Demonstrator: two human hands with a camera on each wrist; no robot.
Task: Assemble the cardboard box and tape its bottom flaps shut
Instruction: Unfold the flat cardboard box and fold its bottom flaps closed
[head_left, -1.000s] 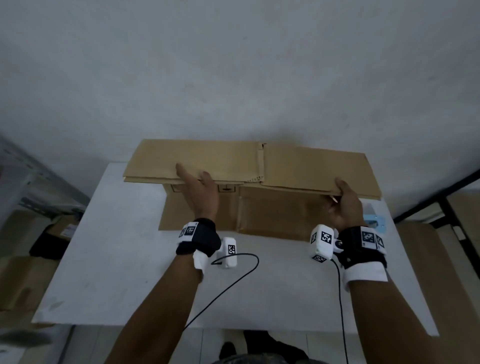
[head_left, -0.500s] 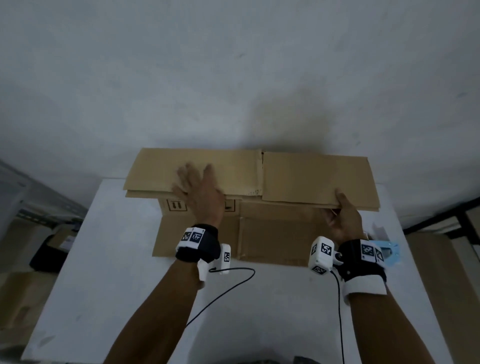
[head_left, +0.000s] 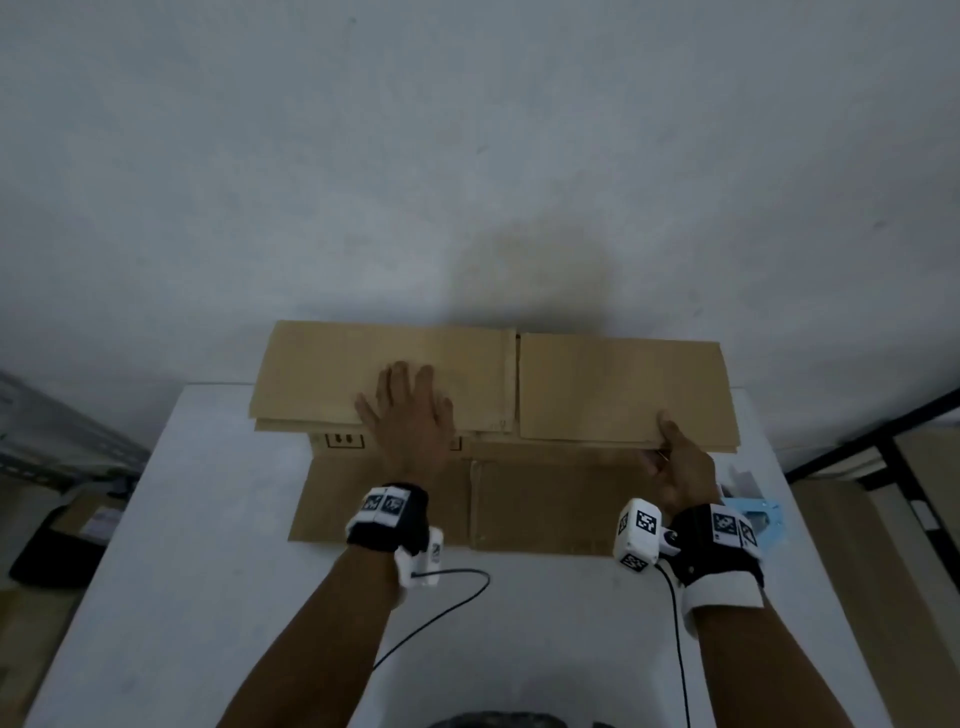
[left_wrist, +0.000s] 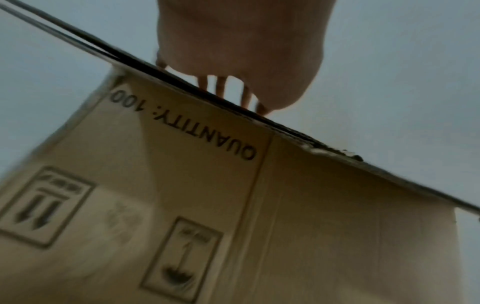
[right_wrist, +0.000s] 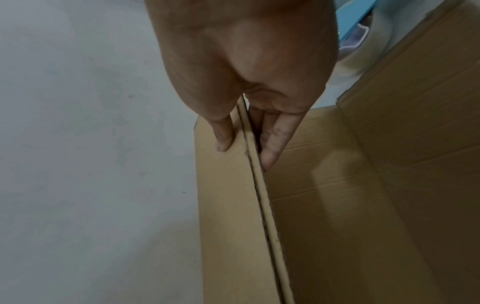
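Observation:
A brown cardboard box (head_left: 545, 478) stands flattened on edge at the far side of the white table (head_left: 208, 571), its lower flaps spread toward me. Two upper flaps fold toward me. My left hand (head_left: 410, 410) lies flat, fingers spread, on the left flap (head_left: 332, 374). The left wrist view shows the printed panel (left_wrist: 182, 195) and fingers (left_wrist: 221, 86) over the flap edge. My right hand (head_left: 675, 457) pinches the near edge of the right flap (head_left: 623, 384), thumb on top, fingers underneath. The right wrist view shows the flap edge (right_wrist: 259, 185) between thumb (right_wrist: 223, 133) and fingers (right_wrist: 272, 144).
A light blue tape dispenser (head_left: 756, 514) lies on the table just right of my right wrist. Cables (head_left: 441, 613) run from the wrist cameras across the near table. A grey wall stands right behind the box. Cardboard and dark items lie on the floor at left.
My left hand slid further up onto the left flap and now lies flat on it. The view tilted up, so box and table sit lower. The right hand kept its pinch.

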